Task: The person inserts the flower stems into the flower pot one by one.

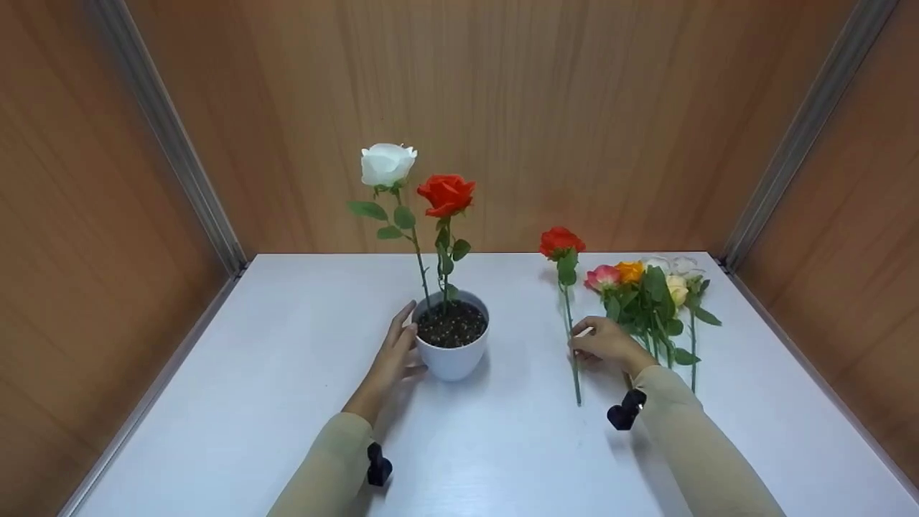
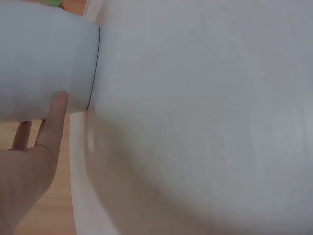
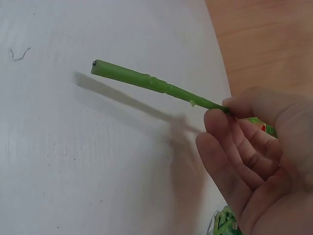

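A white flower pot (image 1: 454,361) filled with dark soil (image 1: 451,327) stands near the middle of the table. In it stand a white rose (image 1: 388,165) and a red rose (image 1: 446,195), both upright on leafy stems. My left hand (image 1: 393,352) rests against the pot's left side, fingers fairly straight; the left wrist view shows fingertips (image 2: 59,98) touching the wall. To the right, my right hand (image 1: 607,341) pinches the stem of another red rose (image 1: 562,243). In the right wrist view, thumb and fingers hold the green stem (image 3: 132,77), its cut end sticking out above the table.
Right of my right hand lies a bunch of roses (image 1: 650,294) in pink, orange, cream and white. Wooden panels (image 1: 546,108) with grey metal corner strips (image 1: 179,143) enclose the white table (image 1: 287,323) at the back and sides.
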{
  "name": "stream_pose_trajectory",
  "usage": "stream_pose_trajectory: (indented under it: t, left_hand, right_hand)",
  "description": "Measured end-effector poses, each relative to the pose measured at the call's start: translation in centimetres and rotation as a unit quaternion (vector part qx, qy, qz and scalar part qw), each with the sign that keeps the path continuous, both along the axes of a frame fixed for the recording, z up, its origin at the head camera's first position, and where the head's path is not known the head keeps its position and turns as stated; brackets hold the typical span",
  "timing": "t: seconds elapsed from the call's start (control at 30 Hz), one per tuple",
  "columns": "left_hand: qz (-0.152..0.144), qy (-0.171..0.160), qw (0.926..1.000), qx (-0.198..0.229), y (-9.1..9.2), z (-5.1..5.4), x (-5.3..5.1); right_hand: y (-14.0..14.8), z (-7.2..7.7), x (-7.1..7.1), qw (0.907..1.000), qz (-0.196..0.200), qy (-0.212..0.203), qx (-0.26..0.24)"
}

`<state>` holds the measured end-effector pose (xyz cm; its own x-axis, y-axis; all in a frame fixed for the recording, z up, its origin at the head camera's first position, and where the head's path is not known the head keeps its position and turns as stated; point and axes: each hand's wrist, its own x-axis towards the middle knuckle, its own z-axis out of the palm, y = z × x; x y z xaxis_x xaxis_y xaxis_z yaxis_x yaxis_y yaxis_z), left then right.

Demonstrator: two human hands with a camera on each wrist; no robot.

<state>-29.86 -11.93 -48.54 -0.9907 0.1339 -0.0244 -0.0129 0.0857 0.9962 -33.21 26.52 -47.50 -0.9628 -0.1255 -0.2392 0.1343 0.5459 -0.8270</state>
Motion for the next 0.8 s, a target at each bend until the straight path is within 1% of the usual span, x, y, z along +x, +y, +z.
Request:
stream_pose_trajectory:
  t: [0.2,0.27,0.43,0.63,0.8]
  left_hand:
    - [0.000,0.001,1.0000,-0.001,-0.1,0.1,0.0]
    - [-0.002,0.001,1.0000,-0.002,-0.1,0.0,0.0]
    - [-0.005,0.003,1.0000,0.000,-0.2,-0.2,0.0]
    - [-0.001,0.002,1.0000,0.002,-0.1,-0.1,0.0]
    - [0.001,0.000,1.0000,-0.002,0.0,-0.1,0.0]
  right_hand:
    - [-1.0,0.4,-0.5,0.9988,0.014,0.035,-0.031]
    - [-1.5,0.5,-0.5,0.9986,0.007,0.037,-0.039]
    - [-2.6,0.8,-0.5,0.9974,0.003,0.051,-0.050]
    - [-4.2,1.5,-0.7,0.9926,0.006,0.087,-0.084]
    - [-5.5,2.4,-0.9,0.9880,0.013,0.106,-0.111]
